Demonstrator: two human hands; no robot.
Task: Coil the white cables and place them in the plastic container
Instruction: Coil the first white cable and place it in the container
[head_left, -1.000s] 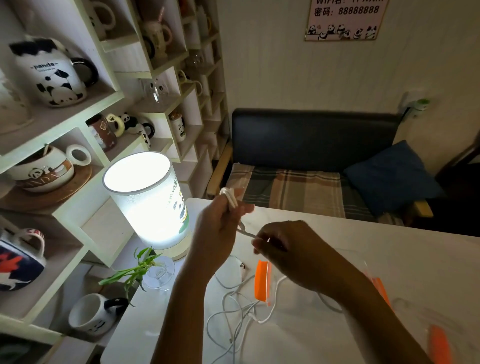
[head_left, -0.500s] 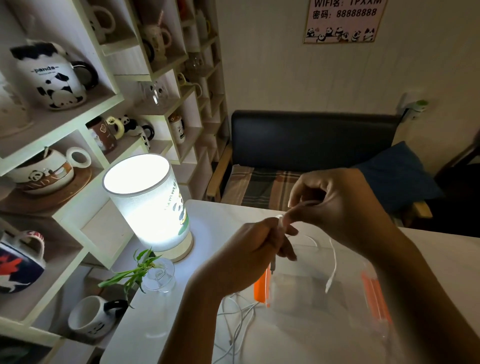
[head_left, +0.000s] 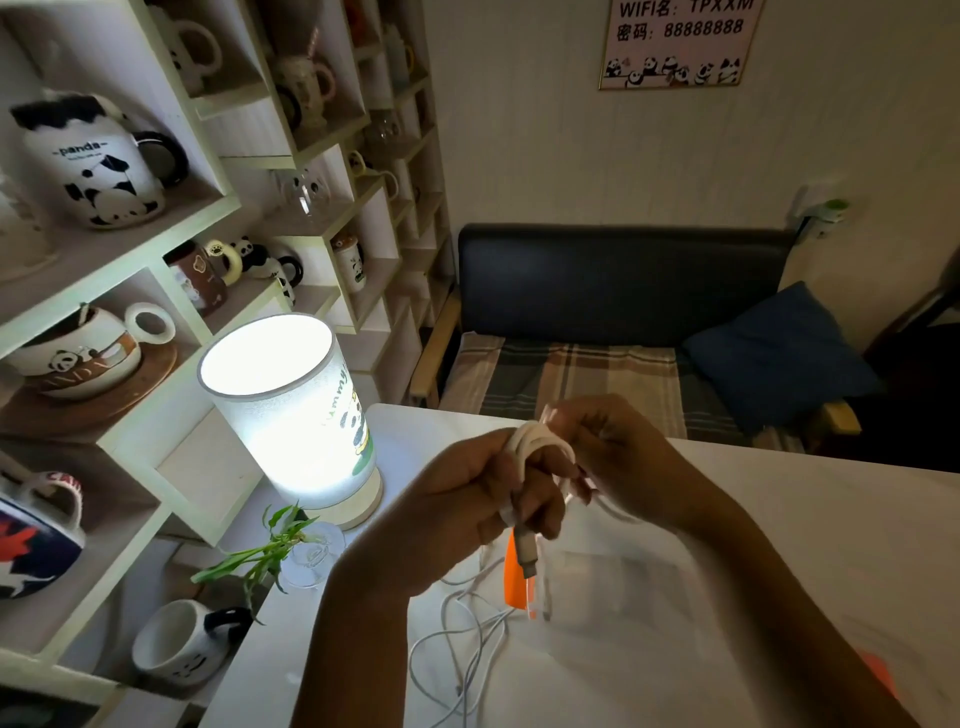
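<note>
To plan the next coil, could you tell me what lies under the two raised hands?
Loose white cables sprawl on the white table beside the clear, orange-latched plastic container; its inside is too blurred to judge.

Left hand (head_left: 467, 499): raised above table height, fingers curled, thumb uppermost, forearm running down to the lower frame edge. Right hand (head_left: 618, 462): just beside it, fingertips pinched together, touching the left; forearm extended to lower right.
</note>
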